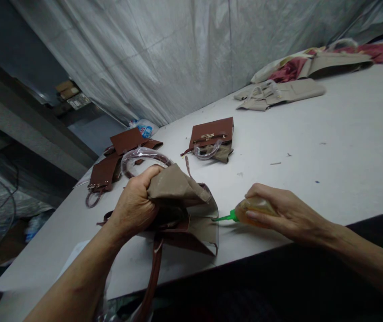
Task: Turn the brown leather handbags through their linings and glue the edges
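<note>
My left hand (138, 203) is closed on a brown handbag (186, 237), gripping its taupe lining (174, 183) near one plastic-wrapped handle (147, 154). The bag lies tilted near the table's front edge, its inner side facing right, and a second handle (154, 264) hangs down below. Wrapped in my right hand (285, 210) is a squeeze bottle (255, 211) of amber liquid. Its thin green nozzle (227, 218) points left, with the tip at the taupe inner edge of the bag. Whether the tip touches the bag I cannot tell.
Another brown handbag (211, 134) lies beyond mine on the white table (295, 147). Brown bag pieces (106, 170) sit at the left edge. Beige bag pieces (288, 91) and red cloth (288, 69) are piled at the back right. A plastic sheet (178, 53) hangs behind the table.
</note>
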`<state>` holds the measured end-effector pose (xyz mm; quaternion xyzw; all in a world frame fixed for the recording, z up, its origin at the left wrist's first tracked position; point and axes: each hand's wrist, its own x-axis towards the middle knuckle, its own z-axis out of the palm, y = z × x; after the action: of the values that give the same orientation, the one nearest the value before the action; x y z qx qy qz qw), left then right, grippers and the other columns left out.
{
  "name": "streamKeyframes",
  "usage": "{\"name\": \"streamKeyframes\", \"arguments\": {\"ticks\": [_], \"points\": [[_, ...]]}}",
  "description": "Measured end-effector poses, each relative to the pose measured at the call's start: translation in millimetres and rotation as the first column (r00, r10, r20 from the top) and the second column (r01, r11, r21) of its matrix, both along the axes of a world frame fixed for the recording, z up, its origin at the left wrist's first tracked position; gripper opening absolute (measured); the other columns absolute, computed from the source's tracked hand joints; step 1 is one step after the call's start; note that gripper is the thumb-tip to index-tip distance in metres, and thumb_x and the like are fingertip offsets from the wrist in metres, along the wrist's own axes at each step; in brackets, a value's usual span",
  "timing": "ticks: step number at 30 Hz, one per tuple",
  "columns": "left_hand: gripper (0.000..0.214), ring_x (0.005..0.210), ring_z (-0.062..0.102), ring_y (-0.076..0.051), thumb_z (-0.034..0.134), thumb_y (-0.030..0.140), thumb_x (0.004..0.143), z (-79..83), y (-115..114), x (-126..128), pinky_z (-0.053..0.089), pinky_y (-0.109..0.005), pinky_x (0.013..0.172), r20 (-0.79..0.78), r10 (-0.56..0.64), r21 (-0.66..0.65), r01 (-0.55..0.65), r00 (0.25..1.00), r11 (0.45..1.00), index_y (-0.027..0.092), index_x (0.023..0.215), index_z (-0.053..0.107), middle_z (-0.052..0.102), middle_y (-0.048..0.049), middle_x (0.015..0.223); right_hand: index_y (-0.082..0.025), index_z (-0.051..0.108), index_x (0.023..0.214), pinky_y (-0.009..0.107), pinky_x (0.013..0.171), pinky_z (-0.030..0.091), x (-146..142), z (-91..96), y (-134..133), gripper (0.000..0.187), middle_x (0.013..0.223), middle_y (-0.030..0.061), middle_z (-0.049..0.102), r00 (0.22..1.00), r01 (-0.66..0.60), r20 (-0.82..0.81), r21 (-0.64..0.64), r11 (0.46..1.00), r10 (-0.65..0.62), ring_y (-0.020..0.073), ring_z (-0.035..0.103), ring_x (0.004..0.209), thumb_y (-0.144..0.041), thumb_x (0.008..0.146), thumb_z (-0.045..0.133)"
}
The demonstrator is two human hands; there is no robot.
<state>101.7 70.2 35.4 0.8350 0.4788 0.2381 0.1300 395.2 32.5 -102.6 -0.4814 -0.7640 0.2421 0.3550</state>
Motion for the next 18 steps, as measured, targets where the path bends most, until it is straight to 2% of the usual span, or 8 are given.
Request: {"name": "streamKeyframes", "arguments": {"ticks": [4, 7, 12, 16, 18], "points": [[0.016, 0.071, 0.059, -0.015, 0.057, 0.023, 0.080, -0.2, -2.1, -2.8, 0.043, -0.022, 0.063, 0.003, 0.010, -0.012, -0.010, 1.000, 1.000, 0.016, 0.093, 0.061, 0.066, -0.0005, 0.081, -0.019, 0.057, 0.091, 0.030, 0.059, 0.042, -0.9, -0.7, -1.1, 0.034, 0.081, 0.0056, 0.063, 0.999, 0.021, 0.028, -0.035, 0.999, -0.020, 0.0177, 0.057, 0.066, -0.053, 0.090, 0.053], [0.016, 0.069, 0.058, -0.015, 0.058, 0.024, 0.079, 0.6, -4.1, -3.8, 0.044, -0.022, 0.061, 0.010, 0.014, -0.022, -0.013, 1.000, 1.000, 0.016, 0.092, 0.062, 0.065, -0.0006, 0.079, -0.019, 0.058, 0.091, 0.030, 0.058, 0.042, -0.7, -0.3, -1.8, 0.033, 0.082, 0.0060, 0.064, 0.999, -0.026, 0.028, -0.067, 0.997, 0.028, 0.0177, 0.057, 0.067, -0.052, 0.090, 0.053], [0.017, 0.068, 0.059, -0.015, 0.061, 0.026, 0.080, -1.7, -6.3, -7.0, 0.046, -0.022, 0.061, 0.035, 0.026, -0.031, -0.025, 0.999, 0.999, 0.016, 0.093, 0.063, 0.065, -0.0003, 0.078, -0.020, 0.057, 0.092, 0.030, 0.058, 0.042, -0.1, 0.2, -4.3, 0.032, 0.082, 0.0056, 0.063, 0.999, 0.002, 0.036, -0.049, 0.999, 0.000, 0.0171, 0.056, 0.067, -0.051, 0.090, 0.053], [0.025, 0.075, 0.063, -0.018, 0.063, 0.027, 0.080, -5.9, -9.7, -9.8, 0.049, -0.025, 0.066, 0.089, 0.050, -0.076, -0.044, 0.995, 0.996, 0.016, 0.102, 0.065, 0.070, -0.0038, 0.089, -0.020, 0.056, 0.092, 0.029, 0.059, 0.042, -1.5, 1.1, -7.5, 0.031, 0.084, 0.0058, 0.062, 0.996, -0.085, 0.028, -0.071, 0.994, 0.087, 0.0168, 0.056, 0.069, -0.051, 0.092, 0.051], [0.028, 0.077, 0.065, -0.019, 0.064, 0.026, 0.079, -7.3, -12.2, -11.1, 0.050, -0.026, 0.066, 0.117, 0.064, -0.105, -0.051, 0.991, 0.993, 0.016, 0.106, 0.065, 0.071, -0.0049, 0.093, -0.019, 0.056, 0.094, 0.030, 0.060, 0.041, -2.3, 1.9, -8.8, 0.032, 0.085, 0.0061, 0.061, 0.998, -0.060, 0.033, -0.025, 0.998, 0.061, 0.0164, 0.055, 0.068, -0.050, 0.093, 0.050]]}}
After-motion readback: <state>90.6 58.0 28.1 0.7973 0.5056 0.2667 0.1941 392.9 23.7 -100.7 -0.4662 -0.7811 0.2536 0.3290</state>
